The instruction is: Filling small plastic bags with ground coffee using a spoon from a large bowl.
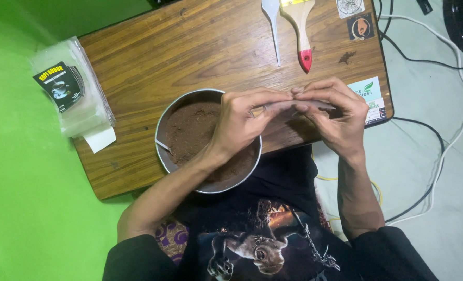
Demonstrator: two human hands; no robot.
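Pinching a small clear sachet (294, 105) between both hands, the person holds it level above the near edge of the counter (153, 57). The left hand (242, 122) grips the sachet's left end with thumb and curled fingers; the right hand (338, 117) grips the right end the same way. Both hands are closed on the sachet, fingertips meeting at its top edge. Whether the sachet holds any powder cannot be told; the fingers cover most of it.

Directly below the left hand sits one round metal bowl (164, 151) filled with brown powder (190, 130). One small scoop handle (162, 145) projects from the powder, left of the left wrist.

Beyond the hands, on the far side of the counter, lie one white plastic spatula (272, 23) and one brush (300, 31) with a wooden, red-tipped handle. Far left of the left hand rests one stack of clear pouches (72, 88) carrying a dark label, with one white slip (100, 139) beneath it. Several stickers (368, 96) mark the counter near the right hand. Cables (434, 156) run over the floor to the right.

Risk assessment: the sachet is held partly past the bowl's rim, so a slackened grip would likely spill any contents onto the counter or lap. The bowl overhangs the counter edge toward the person; a downward knock from the left forearm could tip it.
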